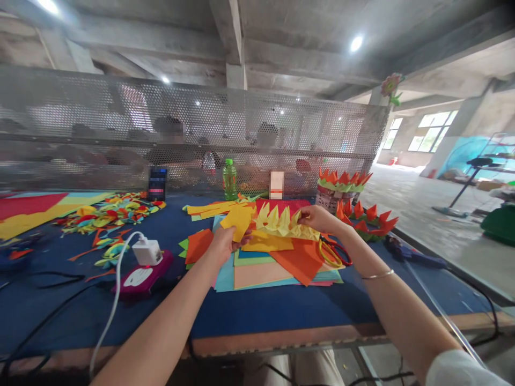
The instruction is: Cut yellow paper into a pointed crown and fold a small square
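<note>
My left hand [222, 245] is closed on a folded yellow paper sheet [238, 221], held just above the table. My right hand [319, 217] pinches the right end of a yellow strip of folded paper points [284, 223], which stretches between both hands. Under them lies a stack of coloured paper sheets [277, 268], orange, green, peach and blue. Red-handled scissors [335, 252] rest on the stack just below my right wrist, which wears a thin bracelet.
The blue table [281, 308] carries paper scraps [108, 214] at the left, a white charger on a magenta device [145, 262], a green bottle [229, 179], orange-and-green paper crowns [341, 185] and a glue gun [406, 252] at the right. People sit behind a mesh partition [181, 134].
</note>
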A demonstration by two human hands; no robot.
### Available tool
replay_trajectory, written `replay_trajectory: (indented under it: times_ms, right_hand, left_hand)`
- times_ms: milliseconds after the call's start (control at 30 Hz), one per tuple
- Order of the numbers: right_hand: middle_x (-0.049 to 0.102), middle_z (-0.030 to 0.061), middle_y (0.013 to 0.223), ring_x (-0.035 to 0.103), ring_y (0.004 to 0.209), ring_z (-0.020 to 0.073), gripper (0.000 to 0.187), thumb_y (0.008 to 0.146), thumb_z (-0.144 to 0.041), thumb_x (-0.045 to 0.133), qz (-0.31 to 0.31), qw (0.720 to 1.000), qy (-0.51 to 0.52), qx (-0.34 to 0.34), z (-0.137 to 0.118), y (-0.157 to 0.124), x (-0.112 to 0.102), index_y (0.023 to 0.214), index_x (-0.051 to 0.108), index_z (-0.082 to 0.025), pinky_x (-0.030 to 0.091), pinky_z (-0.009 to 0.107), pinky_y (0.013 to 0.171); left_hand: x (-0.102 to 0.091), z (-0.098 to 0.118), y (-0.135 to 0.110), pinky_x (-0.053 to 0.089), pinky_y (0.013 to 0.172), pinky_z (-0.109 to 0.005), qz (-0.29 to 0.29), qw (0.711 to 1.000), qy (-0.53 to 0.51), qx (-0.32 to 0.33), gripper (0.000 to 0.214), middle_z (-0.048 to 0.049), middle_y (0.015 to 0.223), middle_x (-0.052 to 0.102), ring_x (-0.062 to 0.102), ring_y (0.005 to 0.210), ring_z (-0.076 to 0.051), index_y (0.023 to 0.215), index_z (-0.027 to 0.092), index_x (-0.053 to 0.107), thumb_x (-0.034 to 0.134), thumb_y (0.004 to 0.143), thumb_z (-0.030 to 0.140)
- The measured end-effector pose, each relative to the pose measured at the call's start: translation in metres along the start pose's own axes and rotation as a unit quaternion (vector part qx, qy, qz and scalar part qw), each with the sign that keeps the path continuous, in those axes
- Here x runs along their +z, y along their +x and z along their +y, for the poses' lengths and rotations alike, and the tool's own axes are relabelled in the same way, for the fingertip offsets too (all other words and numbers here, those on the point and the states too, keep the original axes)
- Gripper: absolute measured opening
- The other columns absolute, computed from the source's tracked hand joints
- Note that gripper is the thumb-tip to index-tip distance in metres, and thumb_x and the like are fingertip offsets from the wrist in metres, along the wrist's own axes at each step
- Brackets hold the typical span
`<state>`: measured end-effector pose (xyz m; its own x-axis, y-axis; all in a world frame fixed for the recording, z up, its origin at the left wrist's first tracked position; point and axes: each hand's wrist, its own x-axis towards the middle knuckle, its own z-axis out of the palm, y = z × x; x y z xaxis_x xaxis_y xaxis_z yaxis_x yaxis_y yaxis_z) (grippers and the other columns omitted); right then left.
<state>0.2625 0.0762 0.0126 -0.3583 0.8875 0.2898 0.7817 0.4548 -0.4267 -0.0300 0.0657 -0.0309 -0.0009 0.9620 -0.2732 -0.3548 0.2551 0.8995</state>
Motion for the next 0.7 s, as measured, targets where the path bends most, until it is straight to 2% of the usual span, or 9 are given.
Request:
replay_trajectory:
  times_ms: [133, 267, 700]
  right_hand:
    - [0.071, 0.0005, 0.069, 0.060, 0.063, 0.0137, 0.011, 0.072, -0.017, 0.060, 0.011, 1.000, -0.006, 0.000, 0.006, -0.006, 0.005, 0.072, 0.071, -0.018, 0.041, 0.023, 0.060]
    - [0.071, 0.0008, 0.073, 0.060, 0.067, 0.0138, 0.011, 0.074, -0.018, 0.059, 0.043, 0.999, -0.001, -0.008, 0.008, -0.012, 0.005, 0.075, 0.070, -0.017, 0.041, 0.022, 0.063]
    - [0.068, -0.0006, 0.074, 0.060, 0.071, 0.0146, 0.008, 0.074, -0.022, 0.062, 0.127, 0.992, 0.019, -0.016, 0.010, -0.016, 0.020, 0.078, 0.067, -0.018, 0.042, 0.023, 0.067]
  left_hand:
    - [0.000, 0.001, 0.001, 0.054, 0.046, -0.022, 0.016, 1.000, 0.010, 0.014, 0.028, -0.0100, 0.065, 0.070, 0.069, 0.051, -0.018, 0.115, 0.003, 0.055, 0.035, 0.096, 0.006]
    - [0.001, 0.002, -0.002, 0.053, 0.044, -0.022, 0.022, 0.999, 0.016, 0.032, 0.024, -0.0106, 0.065, 0.070, 0.067, 0.049, -0.017, 0.107, 0.003, 0.058, 0.038, 0.093, 0.004]
    - [0.004, 0.005, -0.006, 0.054, 0.046, -0.023, 0.021, 0.999, 0.008, 0.027, 0.026, -0.0133, 0.067, 0.070, 0.070, 0.054, -0.020, 0.108, 0.002, 0.059, 0.038, 0.093, 0.006]
